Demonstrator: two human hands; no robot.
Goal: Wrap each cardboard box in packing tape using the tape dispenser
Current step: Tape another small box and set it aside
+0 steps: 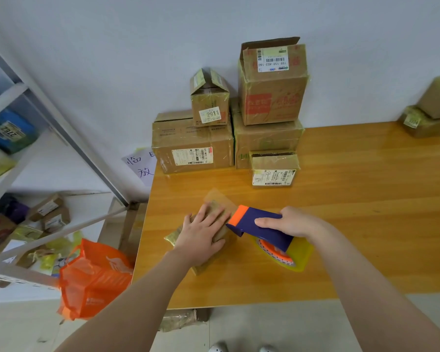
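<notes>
A small flat cardboard box (pixel 220 246) lies near the front left of the wooden table (pixel 353 212). My left hand (pixel 201 231) presses flat on top of it with the fingers spread. My right hand (pixel 290 222) grips the blue tape dispenser (pixel 259 226). The dispenser's orange tip (pixel 239 214) touches the box's right side, beside my left fingertips. Under the dispenser hangs a yellowish tape roll (pixel 295 252) with an orange core. A loose brown flap or strip (pixel 217 195) sticks out behind the box.
Several taped cardboard boxes (pixel 193 143) are stacked against the wall at the table's back, with a tall one (pixel 272 82) on top. More boxes (pixel 432 110) sit at the far right. A metal shelf (pixel 48 138) with parcels and an orange bag (pixel 94 278) stand to the left.
</notes>
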